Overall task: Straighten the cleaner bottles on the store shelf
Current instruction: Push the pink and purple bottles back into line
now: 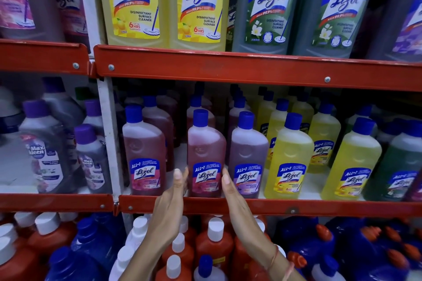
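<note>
A pink Lizol bottle (205, 148) with a blue cap stands upright at the front of the middle shelf (296, 206). My left hand (169, 207) rests flat against its left side and my right hand (237, 203) against its right side, fingers straight, the bottle's lower part between both palms. Another pink Lizol bottle (143, 150) stands to its left with a gap between them. A purple Lizol bottle (247, 155) stands close on its right, just behind my right fingertips.
Yellow Lizol bottles (290, 157) and a green one (402, 166) fill the shelf's right part. Max Kleen bottles (45, 150) stand beyond the white upright (109, 134). Large Lizol bottles (198, 4) sit on the upper shelf. Orange and blue bottles (214, 244) crowd below.
</note>
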The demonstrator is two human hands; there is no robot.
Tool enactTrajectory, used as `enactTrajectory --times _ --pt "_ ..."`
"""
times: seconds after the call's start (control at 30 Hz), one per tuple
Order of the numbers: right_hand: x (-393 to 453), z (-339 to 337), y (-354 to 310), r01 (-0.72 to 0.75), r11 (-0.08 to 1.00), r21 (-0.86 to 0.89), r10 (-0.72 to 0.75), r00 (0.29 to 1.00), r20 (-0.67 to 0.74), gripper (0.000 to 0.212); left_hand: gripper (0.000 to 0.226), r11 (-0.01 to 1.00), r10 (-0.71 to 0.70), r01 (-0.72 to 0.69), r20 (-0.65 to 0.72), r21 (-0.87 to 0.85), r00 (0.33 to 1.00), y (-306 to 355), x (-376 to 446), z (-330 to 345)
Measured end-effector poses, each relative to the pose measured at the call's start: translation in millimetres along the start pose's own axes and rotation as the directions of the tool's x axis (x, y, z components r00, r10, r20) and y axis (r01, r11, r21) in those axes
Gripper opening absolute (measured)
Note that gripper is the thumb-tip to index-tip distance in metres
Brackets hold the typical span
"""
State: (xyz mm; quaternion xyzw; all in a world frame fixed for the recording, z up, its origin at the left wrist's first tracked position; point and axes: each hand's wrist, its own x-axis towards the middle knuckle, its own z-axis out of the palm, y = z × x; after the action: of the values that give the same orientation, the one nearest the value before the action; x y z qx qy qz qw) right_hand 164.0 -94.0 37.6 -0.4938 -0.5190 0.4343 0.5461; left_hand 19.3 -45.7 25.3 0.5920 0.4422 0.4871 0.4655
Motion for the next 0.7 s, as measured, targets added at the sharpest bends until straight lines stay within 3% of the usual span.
enactTrajectory --times 0.13,0.27,0.37,0.47,0.6,0.7 --pt "3.5 0.6 -0.1 0.004 1.0 -0.003 -0.004 1.0 0.004 0.108 0.103 1.0 0.009 -0.009 -0.027 0.017 1.0 -0.6 -0.5 -0.1" --pt "6.7 -0.6 3.3 0.008 1.0 -0.01 -0.008 1.0 -0.004 0.11 0.093 1.0 0.002 -0.002 -0.032 -0.003 0.999 2.7 -1.6 0.6" --pt "9.0 -5.8 8.3 0.044 0.999 -0.028 -0.044 0.999 -0.014 0.084 0.07 1.0 -0.012 0.011 -0.075 -0.014 0.997 2.9 -1.6 0.9" --pt "3.5 -19.6 6.2 0.086 0.996 -0.014 -0.087 0.985 -0.148 0.052 0.07 0.999 0.032 -0.037 -0.162 -0.027 0.986 6.5 -7.6 7.0" --pt "-8.3 -47.0 3.7 0.207 0.978 0.004 -0.185 0.884 -0.429 0.041 0.059 0.982 0.179 -0.188 -0.359 0.011 0.916 9.4 -22.2 22.7" --pt "-9.5 -66.1 14.5 0.197 0.979 -0.061 -0.201 0.846 -0.493 0.035 0.057 0.976 0.193 -0.213 -0.285 -0.039 0.939 -1.9 -19.8 42.8"
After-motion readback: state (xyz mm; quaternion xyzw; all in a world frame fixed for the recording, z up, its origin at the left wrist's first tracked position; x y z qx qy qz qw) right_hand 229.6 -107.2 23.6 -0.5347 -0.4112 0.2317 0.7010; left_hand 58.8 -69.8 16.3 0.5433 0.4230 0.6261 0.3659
